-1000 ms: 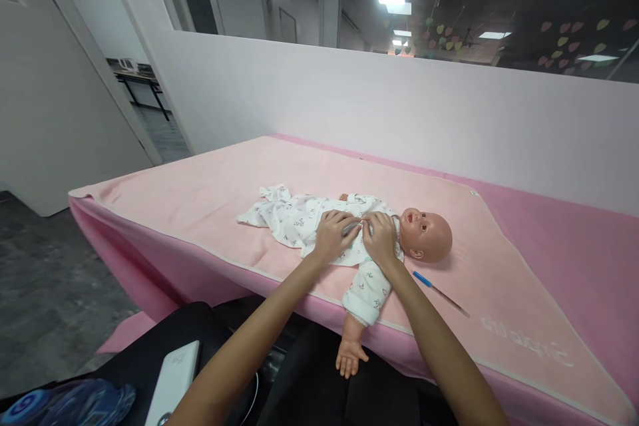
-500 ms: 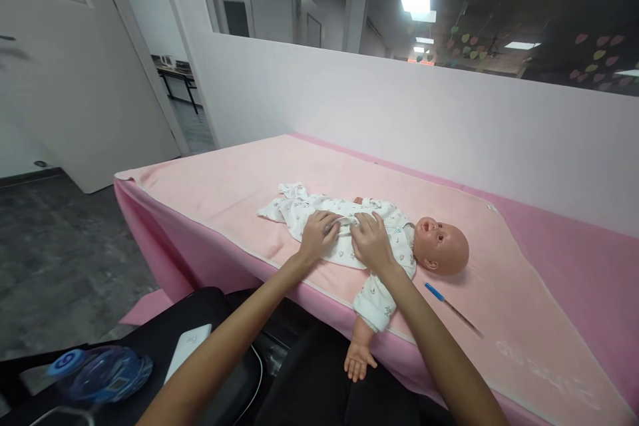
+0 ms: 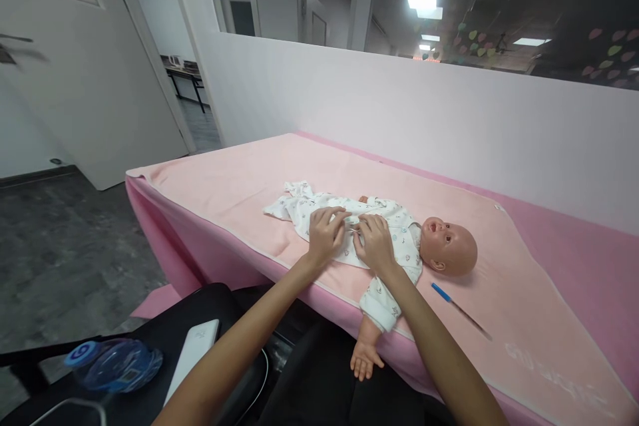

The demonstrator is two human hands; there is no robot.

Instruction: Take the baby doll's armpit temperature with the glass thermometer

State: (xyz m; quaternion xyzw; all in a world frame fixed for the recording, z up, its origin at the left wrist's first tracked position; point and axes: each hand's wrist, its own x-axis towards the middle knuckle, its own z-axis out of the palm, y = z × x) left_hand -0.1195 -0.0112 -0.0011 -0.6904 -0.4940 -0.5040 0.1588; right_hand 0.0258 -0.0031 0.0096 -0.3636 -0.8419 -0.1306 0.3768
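Pink surface (image 3: 234, 166): spreads under and around the left grip (image 3: 324, 234) and the right grip (image 3: 375, 239); its near corner, far to the right of them, is cut off.
Doll (image 3: 449, 246): on its back, head to the right of both grips, near arm hanging over the edge below the right grip; far arm mostly hidden, legs lost inside the cloth.
White printed garment (image 3: 355, 205): on the doll, directly beneath both grips; the upper front, covered a second ago, now shows right of the right grip.
Left grip: with its partner, has shifted from the chest towards the belly, so the handling seems centred lower now; fingers bent on the cloth, thumb tucked close, but whether it pinches I cannot tell.
Right grip: just beside the left, fingers curled, thumb lower; a pinch on the cloth cannot be confirmed.
Blue-handled tool (image 3: 444, 294): untouched, to the right of the right grip and nearer the person; kind unclear.
Thin white strip (image 3: 354, 229): between the grips' fingertips; perhaps a garment edge, too small to tell.
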